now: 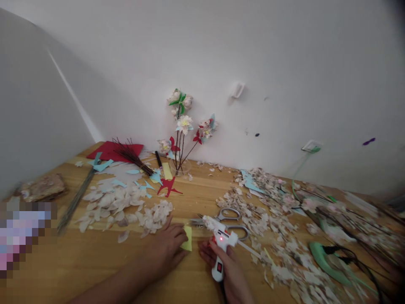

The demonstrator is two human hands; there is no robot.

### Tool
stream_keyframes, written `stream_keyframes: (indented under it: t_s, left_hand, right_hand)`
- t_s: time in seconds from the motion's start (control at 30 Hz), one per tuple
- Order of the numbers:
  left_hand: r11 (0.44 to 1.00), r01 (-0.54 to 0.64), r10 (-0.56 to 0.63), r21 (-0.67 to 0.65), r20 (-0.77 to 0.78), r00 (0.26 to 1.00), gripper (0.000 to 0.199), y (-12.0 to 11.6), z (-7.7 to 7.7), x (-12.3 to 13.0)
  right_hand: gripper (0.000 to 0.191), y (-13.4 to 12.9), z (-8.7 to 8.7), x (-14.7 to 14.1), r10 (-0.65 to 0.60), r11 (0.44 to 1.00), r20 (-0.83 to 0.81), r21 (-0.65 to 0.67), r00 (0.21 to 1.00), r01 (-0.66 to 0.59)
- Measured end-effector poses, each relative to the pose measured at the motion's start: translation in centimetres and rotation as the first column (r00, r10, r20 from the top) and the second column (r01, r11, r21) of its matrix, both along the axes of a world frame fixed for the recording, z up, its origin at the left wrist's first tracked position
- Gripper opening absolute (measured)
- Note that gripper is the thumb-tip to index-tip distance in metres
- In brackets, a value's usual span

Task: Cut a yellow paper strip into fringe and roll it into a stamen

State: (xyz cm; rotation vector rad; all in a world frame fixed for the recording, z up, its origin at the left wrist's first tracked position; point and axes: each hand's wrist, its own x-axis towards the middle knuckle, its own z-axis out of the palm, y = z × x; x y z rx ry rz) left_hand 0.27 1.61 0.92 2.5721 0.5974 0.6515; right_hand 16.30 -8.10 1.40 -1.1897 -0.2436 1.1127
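My right hand (232,264) is wrapped round the grip of a white glue gun (223,238), whose red light is lit. The gun's nozzle points left and away from me, and a glue stick sticks out of its rear. My left hand (169,245) rests low over the table, fingers closed at the left edge of a small yellow paper piece (188,238). Grey-handled scissors (230,214) lie just behind the gun, partly covered by it. Pale dried petals (158,215) are heaped beyond my left hand.
Flowers on twigs (184,123) stand in a clear holder by the wall. A twig bundle (134,158) lies on red sheet material (101,151). More petals (253,211) spread across the right side, near a green power strip (329,264) with black cords.
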Motion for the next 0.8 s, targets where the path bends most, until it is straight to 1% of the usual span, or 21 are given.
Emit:
stream_keyframes:
  t_s: [0.2,0.33,0.53,0.7,0.8]
  left_hand:
    - [0.997,-0.027,0.026,-0.068,-0.01,1.0,0.019,0.3,0.2,-0.1]
    - [0.995,-0.026,0.025,-0.093,-0.012,1.0,0.02,0.4,0.3,-0.3]
    - [0.996,-0.015,0.015,-0.085,-0.001,1.0,0.022,0.4,0.3,-0.3]
    - [0.997,-0.016,0.013,-0.073,-0.029,0.999,0.026,0.3,0.5,-0.4]
    - [0.997,-0.012,0.009,-0.071,-0.039,0.999,0.026,0.1,0.6,-0.4]
  right_hand:
    - [0.035,0.0,0.1,-0.9,0.028,0.999,0.03,-0.028,0.999,-0.027]
    - [0.038,0.2,-0.1,-1.6,-0.005,0.999,0.044,-0.038,0.999,0.006]
    - [0.037,1.0,-0.4,-2.2,-0.057,0.998,0.067,0.022,0.996,0.056]
    - [0.039,1.5,-0.7,-2.3,-0.067,0.998,0.097,-0.001,0.993,0.067]
    - [0.039,1.3,-0.8,-2.2,-0.102,0.994,0.099,-0.014,0.99,0.104]
